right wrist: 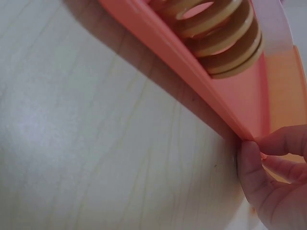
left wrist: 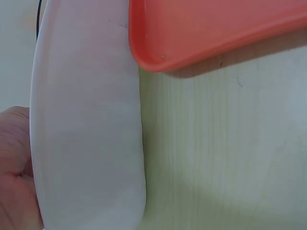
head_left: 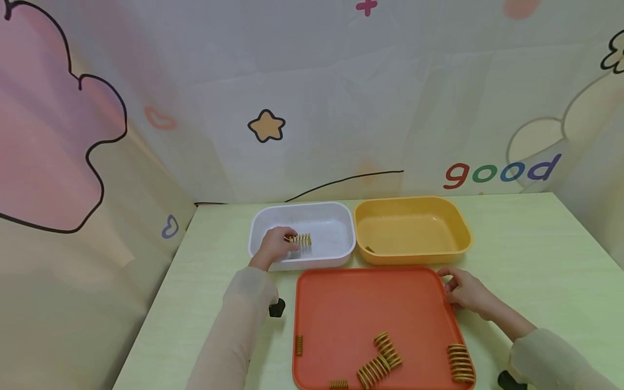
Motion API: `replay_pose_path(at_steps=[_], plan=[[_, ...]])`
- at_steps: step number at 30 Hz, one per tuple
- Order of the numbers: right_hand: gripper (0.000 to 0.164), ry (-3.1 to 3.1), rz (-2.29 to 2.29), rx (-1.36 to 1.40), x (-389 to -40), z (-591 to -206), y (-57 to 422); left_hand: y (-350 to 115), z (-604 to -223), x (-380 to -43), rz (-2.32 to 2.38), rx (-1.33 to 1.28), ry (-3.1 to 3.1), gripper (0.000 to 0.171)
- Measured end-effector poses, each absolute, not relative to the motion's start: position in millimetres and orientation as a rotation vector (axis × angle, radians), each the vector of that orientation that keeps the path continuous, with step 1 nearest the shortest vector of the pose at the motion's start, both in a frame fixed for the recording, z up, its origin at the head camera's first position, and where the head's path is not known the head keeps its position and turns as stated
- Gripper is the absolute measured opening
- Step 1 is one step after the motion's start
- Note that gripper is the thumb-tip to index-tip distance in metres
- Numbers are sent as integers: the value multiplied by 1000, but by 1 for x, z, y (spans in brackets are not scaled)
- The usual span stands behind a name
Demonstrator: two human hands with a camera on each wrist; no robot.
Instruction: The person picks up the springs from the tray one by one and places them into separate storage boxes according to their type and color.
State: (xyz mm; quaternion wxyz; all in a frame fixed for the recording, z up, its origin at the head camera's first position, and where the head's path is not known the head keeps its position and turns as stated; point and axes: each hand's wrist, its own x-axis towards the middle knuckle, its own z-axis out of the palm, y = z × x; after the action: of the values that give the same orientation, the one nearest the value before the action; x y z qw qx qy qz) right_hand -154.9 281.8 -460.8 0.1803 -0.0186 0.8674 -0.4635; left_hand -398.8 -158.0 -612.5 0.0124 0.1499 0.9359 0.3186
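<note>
My left hand (head_left: 277,247) reaches over the near wall of the white bin (head_left: 336,261) and holds a gold coil spring (head_left: 303,239) by one end, inside the bin. The left wrist view shows mostly the bin's outer wall (left wrist: 91,120), which hides the spring and most of that hand (left wrist: 17,167). On the other side, my right hand (head_left: 468,292) pinches the right rim of the orange tray (head_left: 361,303) near its far corner. Thumb and forefinger (right wrist: 252,165) meet at the rim in the right wrist view. A thick spring (right wrist: 225,38) lies inside that edge.
Two thick springs (head_left: 374,372) lie against each other on the tray's near part. Small springs sit by its left edge (head_left: 299,345) and near edge (head_left: 338,384). The yellow bin (head_left: 414,259) adjoins the white one and has a small dark piece (head_left: 369,249) inside.
</note>
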Motion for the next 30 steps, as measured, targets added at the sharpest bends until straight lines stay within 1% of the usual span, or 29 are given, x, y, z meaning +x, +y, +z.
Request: replay_pose_path(at_steps=[1, 2, 3, 5, 6, 8, 9, 10, 13, 17, 19, 21, 24, 26, 28, 30], plan=[[47, 2449, -1312, -51, -155, -461, 282, -151, -578, -375, 979, 456, 2910, 45], [46, 2448, -1312, -52, -155, -461, 282, -147, -560, -362, 972, 454, 2917, 43], [46, 2448, -1314, -52, -155, -461, 282, -141, -533, -344, 963, 465, 2912, 40], [47, 2448, -1315, -50, -155, -461, 282, -137, -513, -331, 951, 465, 2888, 38], [47, 2449, -1316, -51, -155, -461, 282, -138, -518, -335, 934, 458, 2881, 38], [47, 2449, -1317, -51, -155, -461, 282, -148, -556, -359, 955, 524, 2911, 41], [47, 2450, -1316, -51, -155, -461, 282, -149, -562, -362, 951, 525, 2906, 41], [47, 2451, -1315, -51, -155, -461, 282, -153, -577, -372, 946, 515, 2888, 42], [46, 2448, -1320, -54, -155, -460, 282, -157, -594, -381, 919, 493, 2892, 41], [47, 2444, -1322, -56, -154, -460, 281, -158, -598, -385, 893, 442, 2873, 40], [47, 2445, -1319, -51, -154, -459, 281, -155, -582, -376, 902, 436, 2839, 41], [47, 2444, -1320, -48, -154, -459, 281, -146, -549, -355, 889, 372, 2809, 38], [47, 2443, -1324, -44, -154, -459, 281, -129, -488, -314, 874, 282, 2772, 34], [47, 2442, -1328, -45, -154, -459, 281, -119, -459, -294, 852, 201, 2766, 32], [47, 2444, -1328, -43, -154, -459, 281, -115, -447, -286, 856, 183, 2766, 31], [47, 2444, -1325, -41, -154, -459, 281, -115, -452, -290, 843, 162, 2760, 33]])
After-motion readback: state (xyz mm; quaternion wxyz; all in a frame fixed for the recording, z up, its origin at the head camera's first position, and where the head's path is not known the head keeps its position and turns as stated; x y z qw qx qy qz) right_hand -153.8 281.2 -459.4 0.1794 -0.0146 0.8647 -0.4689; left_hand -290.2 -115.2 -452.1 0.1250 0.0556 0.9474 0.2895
